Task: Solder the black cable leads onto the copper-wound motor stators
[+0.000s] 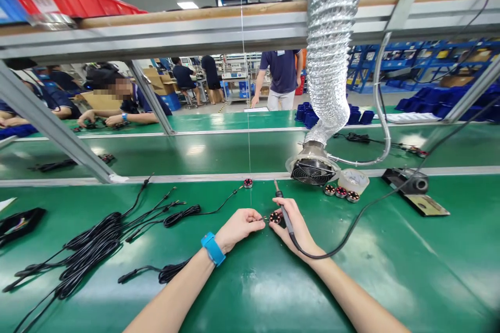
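left hand [239, 226]: on the green bench [273, 281], mid-width, fingers pinched on a thin wire end pointing right at the small round part [275, 217]. Blue wrist strap [213, 248] on that wrist.
right hand [294, 225]: closed around the soldering iron [283, 207], tip angled up and away; same hand also cradles the small round part between thumb and fingers.
small round part: dark disc with copper-coloured windings, held just above the bench between both hands, touching right-hand fingers; the wire end meets it from the left.
iron cord [351, 229]: black, loops from the right hand off toward the right far side of the bench.
near left: short coiled black cable [164, 272] by the left forearm; big pile of black cables [94, 244] further left.
mid left: one cable [187, 213] running to another round part [247, 183] near the bench's far edge.
solder wire [246, 114]: thin strand hanging down from a spool overhead, ending just beyond the hands.
far edge, right of centre: fume fan [312, 169] on a silver flex duct [330, 52]; three more round parts [341, 192] and a clear tub [353, 179] beside it.
far right: iron stand [414, 187].
beyond: people at other benches, one seated left, one standing centre.
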Tool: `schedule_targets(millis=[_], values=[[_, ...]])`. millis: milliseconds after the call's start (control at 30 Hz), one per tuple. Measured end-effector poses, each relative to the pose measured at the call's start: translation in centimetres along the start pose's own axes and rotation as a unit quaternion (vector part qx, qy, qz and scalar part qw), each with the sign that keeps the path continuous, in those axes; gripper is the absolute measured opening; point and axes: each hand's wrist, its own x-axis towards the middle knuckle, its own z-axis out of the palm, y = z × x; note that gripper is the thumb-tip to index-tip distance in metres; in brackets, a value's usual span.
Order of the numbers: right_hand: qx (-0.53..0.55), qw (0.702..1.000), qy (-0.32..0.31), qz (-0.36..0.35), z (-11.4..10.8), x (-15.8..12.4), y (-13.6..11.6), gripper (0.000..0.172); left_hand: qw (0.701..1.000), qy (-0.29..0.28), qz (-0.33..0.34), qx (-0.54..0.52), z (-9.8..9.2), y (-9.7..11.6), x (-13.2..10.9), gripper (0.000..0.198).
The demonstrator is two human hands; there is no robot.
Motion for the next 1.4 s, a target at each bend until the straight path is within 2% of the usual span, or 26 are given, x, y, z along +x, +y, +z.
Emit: schedule_targets(millis=[233,500,700,867,1067,1400], values=[[0.003,1.0,-0.004,0.0,0.2,-0.2,0.4,0.055,0.996,-0.011,-0.017,-0.081,-0.3,-0.3,0.4,0.035],[0.009,1.0,-0.011,0.0,0.2,-0.4,0.0,0.058,0.999,0.044,-0.014,-0.015,0.5,-0.1,0.1,0.039],[0.009,1.0,-0.008,0.005,0.3,-0.5,0.2,0.061,0.997,0.078,0.015,0.002,0.8,-0.5,0.3,0.04],[0.004,1.0,-0.001,0.011,0.2,-0.4,0.1,0.06,0.998,0.051,-0.007,0.019,0.5,-0.2,0.1,0.036],[0.003,1.0,-0.005,0.013,0.3,-0.4,0.1,0.059,0.999,0.009,-0.032,-0.042,0.1,0.0,0.1,0.04],[-0.002,1.0,-0.006,0.015,0.5,-0.6,0.1,0.062,0.999,0.031,-0.014,-0.008,0.3,-0.4,0.2,0.042]])
